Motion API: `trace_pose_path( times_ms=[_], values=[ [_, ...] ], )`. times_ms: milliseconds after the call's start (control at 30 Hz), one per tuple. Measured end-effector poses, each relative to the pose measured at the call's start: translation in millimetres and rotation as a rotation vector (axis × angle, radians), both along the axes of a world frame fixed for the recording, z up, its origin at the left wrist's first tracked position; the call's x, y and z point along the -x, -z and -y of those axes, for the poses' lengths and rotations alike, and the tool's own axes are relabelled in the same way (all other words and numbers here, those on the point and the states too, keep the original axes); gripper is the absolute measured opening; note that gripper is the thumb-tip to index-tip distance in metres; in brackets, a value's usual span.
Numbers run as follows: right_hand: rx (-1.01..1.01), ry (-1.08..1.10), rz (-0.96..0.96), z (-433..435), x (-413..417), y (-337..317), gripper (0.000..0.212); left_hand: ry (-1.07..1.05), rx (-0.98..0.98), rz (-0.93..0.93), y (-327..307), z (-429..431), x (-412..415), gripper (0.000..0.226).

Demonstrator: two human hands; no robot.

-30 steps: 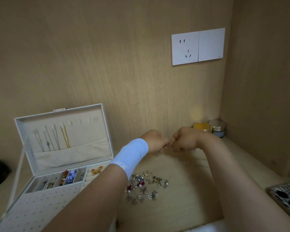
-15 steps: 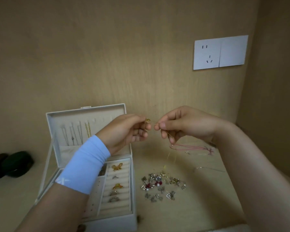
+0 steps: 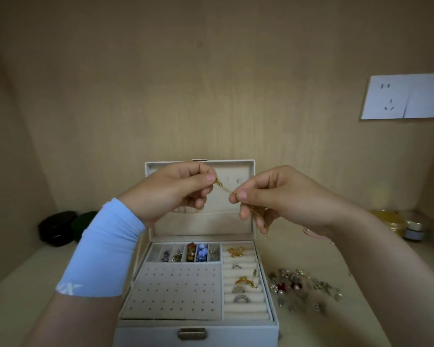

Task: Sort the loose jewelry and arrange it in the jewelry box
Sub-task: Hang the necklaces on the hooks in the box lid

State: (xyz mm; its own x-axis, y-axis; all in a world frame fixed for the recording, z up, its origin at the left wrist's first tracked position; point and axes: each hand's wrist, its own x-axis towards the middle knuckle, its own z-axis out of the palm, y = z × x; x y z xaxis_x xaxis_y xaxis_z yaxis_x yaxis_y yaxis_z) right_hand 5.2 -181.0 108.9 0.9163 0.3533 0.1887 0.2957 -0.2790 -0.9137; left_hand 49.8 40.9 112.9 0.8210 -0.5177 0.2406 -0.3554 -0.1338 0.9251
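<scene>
The left hand [image 3: 171, 194] and right hand [image 3: 286, 199] each pinched the thin gold chain [image 3: 223, 187] in a tight grip above the open white jewelry box [image 3: 198, 329]; holding it taut should prevent tangling.

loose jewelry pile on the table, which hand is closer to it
Right. The right hand is held up above the loose jewelry pile, slightly left of it; the left hand is farther left, raised over the open jewelry box. Both hands pinch a gold chain.
</scene>
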Motion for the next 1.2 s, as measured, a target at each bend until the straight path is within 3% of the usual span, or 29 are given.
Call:
trace_pose_path(
  times_ms=[133, 467, 833, 900, 1033, 1200],
  values=[
    [0.021, -0.018, -0.045, -36.3, -13.7, -0.8, 0.016, -0.096, 0.019, -0.019, -1.9, -18.1, -7.3, 0.024],
    [0.170, 0.091, -0.054, -76.3, -46.2, 20.5, 0.014, -0.235, -0.280, 0.047, 8.9, -49.5, -20.3, 0.020],
    [-0.071, 0.075, -0.022, -73.4, -52.1, 22.9, 0.020, -0.182, -0.554, -0.017, 13.5, -41.3, -27.5, 0.021],
    [-0.063, 0.083, 0.006, -71.4, -53.4, 23.7, 0.018, -0.133, -0.446, -0.072, 17.7, -36.8, -31.1, 0.028],
    [-0.062, 0.159, 0.064, -64.0, -59.2, 26.3, 0.016, 0.029, -0.030, -0.309, 29.0, -27.4, -37.1, 0.033],
    [0.049, 0.264, 0.111, -53.1, -68.1, 35.9, 0.013, 0.020, 0.029, -0.357, 42.4, -17.2, -42.2, 0.019]
  ],
)
